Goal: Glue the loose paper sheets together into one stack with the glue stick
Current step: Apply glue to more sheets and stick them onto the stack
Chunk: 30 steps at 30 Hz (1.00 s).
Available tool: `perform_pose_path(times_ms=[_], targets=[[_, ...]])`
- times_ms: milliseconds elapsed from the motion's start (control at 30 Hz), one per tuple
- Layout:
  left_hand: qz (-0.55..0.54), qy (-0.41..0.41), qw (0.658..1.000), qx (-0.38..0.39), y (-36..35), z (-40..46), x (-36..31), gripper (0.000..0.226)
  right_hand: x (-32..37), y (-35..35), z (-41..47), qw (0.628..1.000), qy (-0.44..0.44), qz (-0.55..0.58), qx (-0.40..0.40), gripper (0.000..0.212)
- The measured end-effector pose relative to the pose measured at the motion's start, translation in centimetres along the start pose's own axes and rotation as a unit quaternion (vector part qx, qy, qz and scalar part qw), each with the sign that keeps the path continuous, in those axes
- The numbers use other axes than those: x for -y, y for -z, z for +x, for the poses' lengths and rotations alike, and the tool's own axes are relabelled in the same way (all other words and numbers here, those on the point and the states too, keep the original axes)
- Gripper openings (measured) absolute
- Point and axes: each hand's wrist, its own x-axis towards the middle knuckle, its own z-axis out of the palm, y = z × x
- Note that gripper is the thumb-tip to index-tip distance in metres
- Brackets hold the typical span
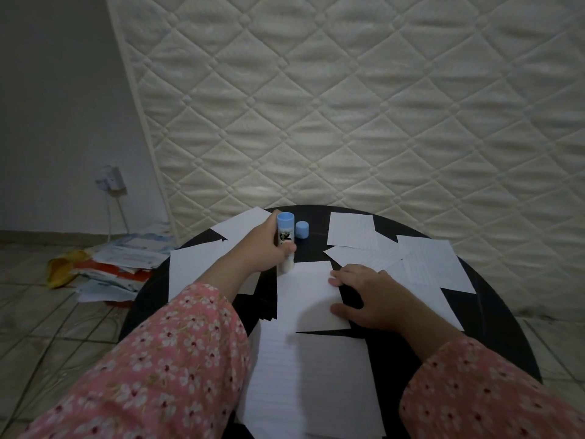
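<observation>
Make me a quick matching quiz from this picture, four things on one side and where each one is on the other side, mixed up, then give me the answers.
Things:
1. glue stick
2. blue cap
3. right hand
4. pile of papers

Places:
A. on the tiled floor left of the table
B. pressed on the middle sheet
C. gripped in the left hand
D. standing alone on the black table

Pairs: 1-C, 2-D, 3-B, 4-A
</observation>
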Motion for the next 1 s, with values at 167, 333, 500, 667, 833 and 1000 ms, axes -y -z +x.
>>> perform_pose_path(times_ms=[167, 333, 500, 667, 833, 1000], targets=[[-0.003, 0.011, 1.000, -0.003, 0.2, -0.2, 0.5, 0.049, 0.1, 0.0, -0.1, 1.000, -0.001, -0.001, -0.001, 0.063], [-0.128, 0.057, 0.981, -0.134, 0.8, 0.0, 1.5, 0.040, 0.1, 0.0, -0.1, 1.000, -0.007, -0.005, 0.002, 0.064], [-0.254, 0.013, 0.942, -0.220, 1.6, -0.4, -0.3, 0.032, 0.4, -0.6, 0.0, 1.000, -0.015, 0.009, -0.009, 0.068], [-0.127, -0.095, 0.987, 0.010, -2.2, -1.5, -1.7, 0.034, -0.3, -0.3, -0.4, 0.999, 0.002, 0.036, 0.011, 0.072], [-0.070, -0.151, 0.986, 0.033, -3.8, -2.1, -2.1, 0.031, -0.3, -0.2, -0.6, 1.000, 0.016, 0.024, 0.012, 0.072], [-0.027, -0.176, 0.983, 0.045, -3.8, -2.9, -2.7, 0.033, 0.0, 0.2, -0.5, 1.000, 0.014, 0.011, 0.023, 0.073]])
